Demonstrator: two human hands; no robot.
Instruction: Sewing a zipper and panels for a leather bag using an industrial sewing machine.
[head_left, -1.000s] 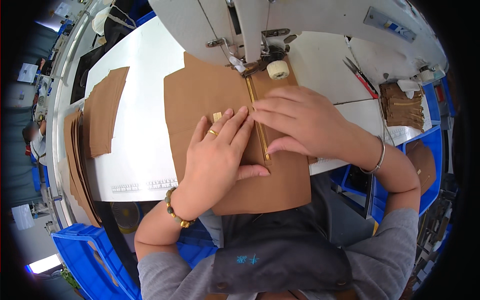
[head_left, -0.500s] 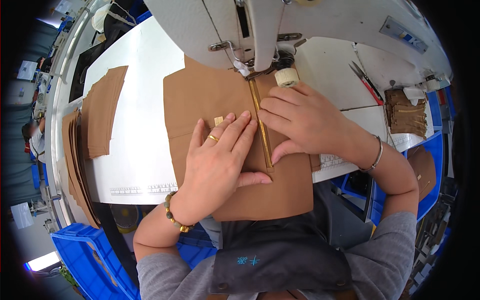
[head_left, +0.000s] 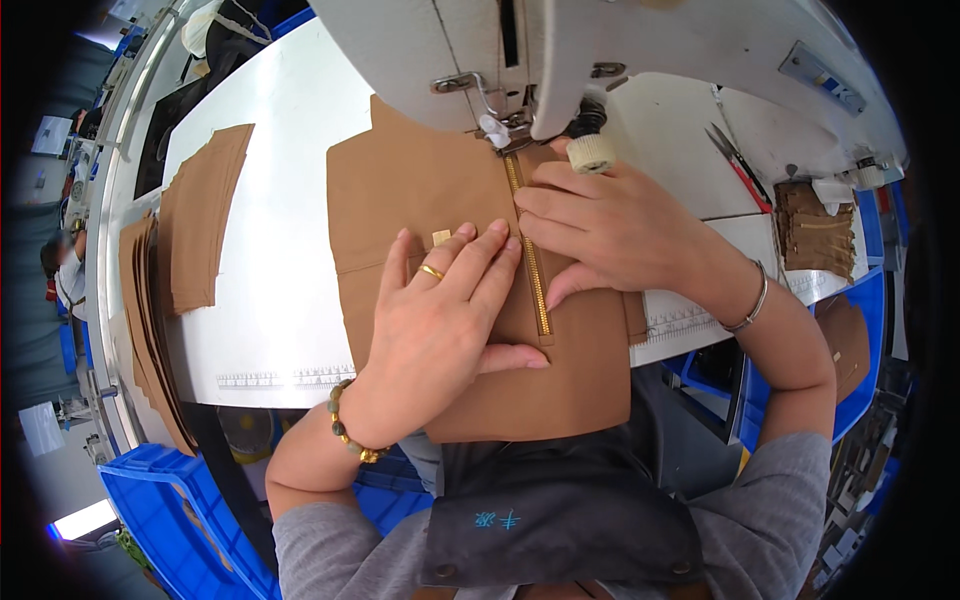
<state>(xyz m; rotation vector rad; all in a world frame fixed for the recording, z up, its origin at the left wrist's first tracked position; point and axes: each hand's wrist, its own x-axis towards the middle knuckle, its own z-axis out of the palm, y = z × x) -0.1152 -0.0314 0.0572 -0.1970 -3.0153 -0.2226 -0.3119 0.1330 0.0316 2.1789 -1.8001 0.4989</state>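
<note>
A brown fabric panel [head_left: 400,190] lies on the white table under the sewing machine head [head_left: 590,40]. A zipper with gold teeth [head_left: 533,265] is set into it, its far end at the presser foot [head_left: 512,143]. My left hand [head_left: 440,300] rests flat on the panel left of the zipper, fingers stretched and thumb out. Beside its fingertips is a small gold label [head_left: 441,237]. My right hand [head_left: 610,225] lies on the panel along the zipper's right side, fingers slightly bent, thumb apart near the zipper's near end. Its index finger is partly hidden behind a cream knob [head_left: 591,153].
Stacked brown fabric pieces [head_left: 205,220] lie at the left, with more pieces [head_left: 145,320] over the table edge. Red-handled scissors [head_left: 740,170] and a bundle of brown zipper pieces [head_left: 815,230] are at the right. Blue bins [head_left: 165,500] stand below. Another person [head_left: 70,275] is far left.
The right hand's index finger has reached farther up behind the knob. The left hand stays flat on the panel. The machine head appears slightly farther right in view.
</note>
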